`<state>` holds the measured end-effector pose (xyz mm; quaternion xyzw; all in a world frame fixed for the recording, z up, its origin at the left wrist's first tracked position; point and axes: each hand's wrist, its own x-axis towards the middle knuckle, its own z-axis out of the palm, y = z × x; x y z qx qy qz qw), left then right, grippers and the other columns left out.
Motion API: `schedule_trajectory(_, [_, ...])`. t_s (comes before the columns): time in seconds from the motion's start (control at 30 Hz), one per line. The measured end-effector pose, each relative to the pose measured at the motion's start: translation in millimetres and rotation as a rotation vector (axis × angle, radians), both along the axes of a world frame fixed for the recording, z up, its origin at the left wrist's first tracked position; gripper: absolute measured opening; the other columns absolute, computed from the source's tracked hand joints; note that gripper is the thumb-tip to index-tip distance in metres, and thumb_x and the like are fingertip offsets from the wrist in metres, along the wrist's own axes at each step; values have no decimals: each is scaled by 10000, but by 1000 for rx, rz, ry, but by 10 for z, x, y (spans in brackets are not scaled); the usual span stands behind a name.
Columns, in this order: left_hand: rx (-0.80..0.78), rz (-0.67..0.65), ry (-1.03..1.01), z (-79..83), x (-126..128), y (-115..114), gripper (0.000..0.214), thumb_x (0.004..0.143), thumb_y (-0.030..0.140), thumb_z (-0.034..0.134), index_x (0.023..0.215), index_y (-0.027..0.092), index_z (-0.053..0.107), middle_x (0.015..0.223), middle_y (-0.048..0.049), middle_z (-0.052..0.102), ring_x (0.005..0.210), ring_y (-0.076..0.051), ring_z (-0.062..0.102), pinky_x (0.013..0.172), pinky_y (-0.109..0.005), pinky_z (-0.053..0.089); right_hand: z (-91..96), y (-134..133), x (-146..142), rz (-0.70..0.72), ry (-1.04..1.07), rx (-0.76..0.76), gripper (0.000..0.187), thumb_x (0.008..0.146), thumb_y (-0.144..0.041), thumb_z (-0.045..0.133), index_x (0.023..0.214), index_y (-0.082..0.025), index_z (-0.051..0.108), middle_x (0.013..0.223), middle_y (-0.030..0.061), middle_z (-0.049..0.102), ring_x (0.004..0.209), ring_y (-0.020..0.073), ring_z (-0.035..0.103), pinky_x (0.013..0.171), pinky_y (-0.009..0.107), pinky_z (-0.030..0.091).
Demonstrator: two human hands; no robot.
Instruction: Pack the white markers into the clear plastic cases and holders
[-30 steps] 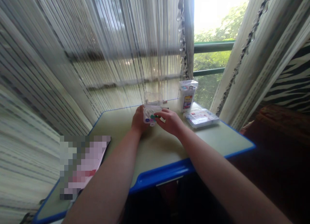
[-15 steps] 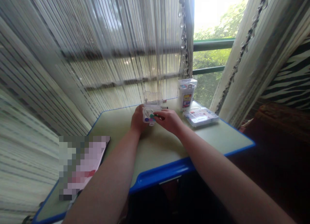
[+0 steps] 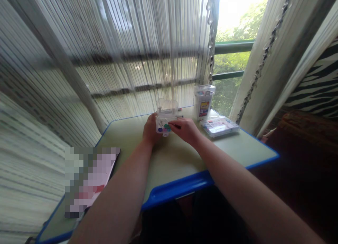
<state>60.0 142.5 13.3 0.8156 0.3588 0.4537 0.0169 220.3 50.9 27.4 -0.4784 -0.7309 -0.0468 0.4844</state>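
Note:
A small clear plastic case stands tilted above the table, its transparent lid swung up at the back. My left hand is closed around the case's left side. Several round coloured pieces show along the front of the case: a dark blue piece, a pink piece and a green piece. My right hand reaches in from the right with thumb and forefinger pinched at the case's right edge, close beside the green piece. Whatever lies between those fingertips is too small to make out.
A tall clear container with a label stands at the table's back right. In front of it lies a flat compartment box. A pen-like item lies behind my right hand. A pixelated pink item rests on the left. The table has a blue rim.
My right fingertips have drawn back slightly to the right from the green piece, which now shows more fully inside the case. My left hand keeps its hold. The camera view has shifted a little.

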Motion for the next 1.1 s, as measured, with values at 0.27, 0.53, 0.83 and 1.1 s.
schedule_trajectory(0.27, [-23, 26, 25, 37, 22, -73, 421, 663, 369, 684, 975, 200, 456, 971, -86, 601, 884, -240, 597, 759, -373, 501, -28, -63, -45, -51, -61, 86, 234, 837, -285, 608, 1031, -228, 726, 900, 69, 657, 802, 161, 608, 749, 265, 478])
schedule_trajectory(0.53, [-56, 39, 72, 75, 26, -108, 431, 690, 368, 659, 1004, 180, 432, 994, -93, 577, 908, -246, 588, 786, -377, 494, -69, 39, -46, -42, -55, 70, 194, 846, -360, 631, 913, -230, 758, 842, 60, 674, 846, 179, 616, 784, 278, 469])
schedule_trajectory(0.83, [-76, 78, 98, 101, 31, -125, 371, 722, 334, 629, 991, 135, 469, 975, -110, 572, 915, -253, 580, 804, -381, 488, -30, 3, -67, 5, -32, 80, 240, 852, -308, 620, 1051, -216, 718, 956, 75, 662, 835, 165, 627, 765, 269, 477])
schedule_trajectory(1.1, [-59, 59, 53, 81, 18, -99, 349, 715, 308, 642, 983, 165, 470, 970, -101, 591, 917, -236, 586, 815, -376, 502, -25, 2, -74, 3, -15, 86, 207, 866, -311, 587, 995, -219, 721, 912, 61, 641, 818, 160, 616, 769, 270, 479])
